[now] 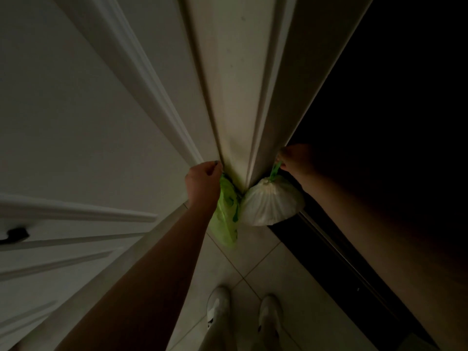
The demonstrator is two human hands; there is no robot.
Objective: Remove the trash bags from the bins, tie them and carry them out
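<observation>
My left hand [202, 182] is closed around the top of a light green trash bag [228, 214], which hangs down below the fist close to the floor. My right hand [295, 158] pinches the green drawstring of a white trash bag [272, 205]; the bag is gathered shut at the top and hangs just above the tiles. The two bags touch each other in front of the white door frame [238, 97]. The light is dim.
A white panelled door [63, 122] with a dark handle [15, 235] stands on the left. A dark doorway [392, 97] opens on the right, with a dark threshold strip [329, 239]. My two white shoes [243, 310] stand on pale floor tiles.
</observation>
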